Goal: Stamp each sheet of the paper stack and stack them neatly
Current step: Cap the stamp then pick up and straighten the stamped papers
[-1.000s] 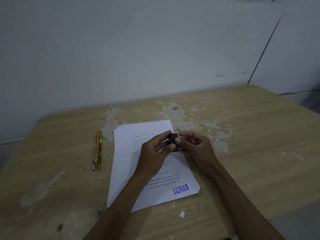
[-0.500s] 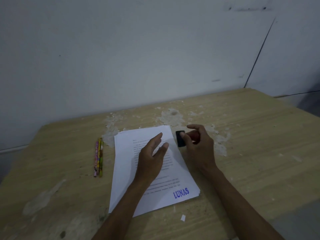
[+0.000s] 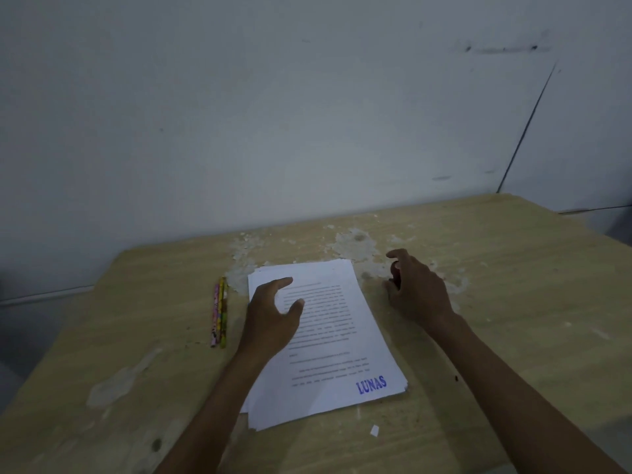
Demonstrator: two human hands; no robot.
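Observation:
A stack of printed white paper (image 3: 345, 340) lies on the wooden table (image 3: 513, 302), angled slightly. The top sheet bears a blue "LUNAS" stamp mark (image 3: 371, 384) at its lower right corner. My left hand (image 3: 273, 313) hovers over the stack's upper left part with its fingers apart and nothing in it. My right hand (image 3: 415, 289) rests on the table just right of the stack, curled around the red-handled stamp (image 3: 396, 273), which is mostly hidden behind the fingers. Whether the stamp stands on the table I cannot tell.
Two or three coloured pencils (image 3: 219, 311) lie side by side left of the stack. A small white paper scrap (image 3: 374, 430) sits near the front edge. The table's far middle has flaked, worn patches (image 3: 355, 242). A grey wall stands right behind the table.
My hands have parted: the left let go of the stamp's black cap end and moved left over the paper, while the right carried the stamp off to the right of the stack.

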